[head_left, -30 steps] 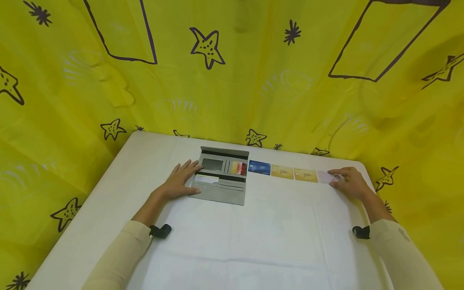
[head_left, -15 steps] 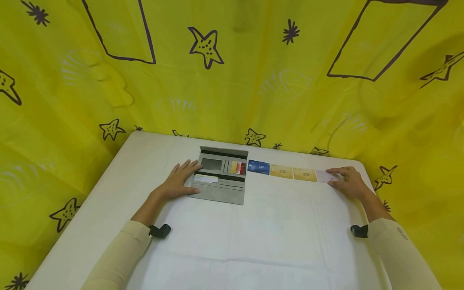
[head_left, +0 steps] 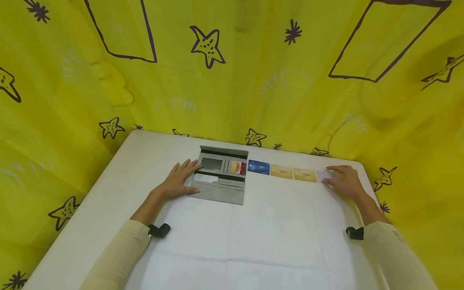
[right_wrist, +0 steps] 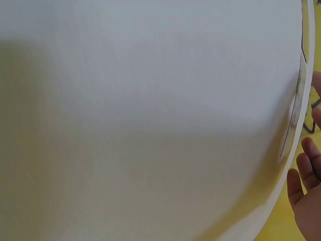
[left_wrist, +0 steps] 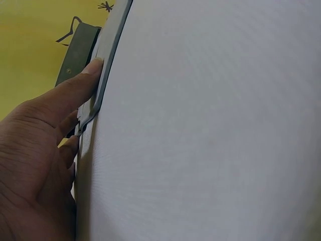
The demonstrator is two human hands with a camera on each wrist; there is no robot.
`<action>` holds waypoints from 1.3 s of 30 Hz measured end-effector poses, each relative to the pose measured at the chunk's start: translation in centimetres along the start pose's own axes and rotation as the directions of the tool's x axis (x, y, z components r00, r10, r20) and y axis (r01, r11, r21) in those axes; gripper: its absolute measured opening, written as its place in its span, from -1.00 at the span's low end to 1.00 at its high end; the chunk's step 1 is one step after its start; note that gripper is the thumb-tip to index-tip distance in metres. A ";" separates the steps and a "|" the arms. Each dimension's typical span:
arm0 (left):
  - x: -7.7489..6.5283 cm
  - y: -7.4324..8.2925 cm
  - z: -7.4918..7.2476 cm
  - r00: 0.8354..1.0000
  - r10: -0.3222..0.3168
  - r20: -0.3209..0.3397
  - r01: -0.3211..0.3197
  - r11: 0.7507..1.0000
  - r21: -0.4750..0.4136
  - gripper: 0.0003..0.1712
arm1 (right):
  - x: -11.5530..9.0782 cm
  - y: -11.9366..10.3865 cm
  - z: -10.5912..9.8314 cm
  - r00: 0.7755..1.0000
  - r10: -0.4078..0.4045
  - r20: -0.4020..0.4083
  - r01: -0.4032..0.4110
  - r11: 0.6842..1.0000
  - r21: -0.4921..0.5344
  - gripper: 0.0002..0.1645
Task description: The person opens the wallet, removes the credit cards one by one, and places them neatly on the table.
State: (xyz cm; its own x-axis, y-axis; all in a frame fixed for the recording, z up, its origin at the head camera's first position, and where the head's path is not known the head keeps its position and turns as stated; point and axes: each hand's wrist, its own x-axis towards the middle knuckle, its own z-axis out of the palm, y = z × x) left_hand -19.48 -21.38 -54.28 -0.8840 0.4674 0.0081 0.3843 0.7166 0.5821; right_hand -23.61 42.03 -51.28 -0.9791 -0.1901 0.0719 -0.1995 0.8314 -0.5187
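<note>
A grey wallet lies spread open on the white table, with a white card in a lower slot and several colourful cards in upper slots. Fingers nearly straight, my left hand rests along the wallet's left edge; its thumb lies on the wallet in the left wrist view. Right of the wallet runs a row: a blue VIP card, two gold cards and a pale card. My right hand reaches over the pale card, partly hiding it, its thumb and fingers spread apart.
The white table extends toward me, its back edge close to a yellow curtain printed with starfish. Dark wrist cameras sit at both cuffs.
My right hand has shifted slightly left along the row, covering more of the pale card. My left hand, the wallet and the other cards have stayed put.
</note>
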 end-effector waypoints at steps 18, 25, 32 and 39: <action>0.0 0.3 -0.1 1.000 0.000 -0.003 0.000 1.000 -0.004 0.01 | -0.3 -4.8 3.4 0.983 -0.150 -0.103 0.156 0.986 0.057 -0.51; -0.1 0.3 -0.1 1.000 0.000 -0.009 0.000 1.000 -0.006 0.01 | -0.9 -7.0 4.6 0.991 -0.113 -0.074 0.121 0.985 0.122 -0.48; 0.0 0.2 0.1 1.000 0.003 -0.007 -0.003 1.000 0.000 0.01 | -1.3 -9.8 6.2 0.994 -0.091 -0.055 0.099 0.980 0.170 -0.46; 0.0 0.2 0.0 1.000 0.001 -0.009 -0.001 1.000 0.007 0.01 | -1.6 -12.7 8.1 0.993 -0.113 -0.024 0.116 0.979 0.166 -0.46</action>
State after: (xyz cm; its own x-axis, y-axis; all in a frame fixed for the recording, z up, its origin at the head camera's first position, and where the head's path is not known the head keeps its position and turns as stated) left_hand -19.42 -21.25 -54.22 -0.8859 0.4635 0.0165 0.3872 0.7195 0.5765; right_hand -19.20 27.53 -51.70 -0.9509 -0.2703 0.1506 -0.3020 0.7053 -0.6414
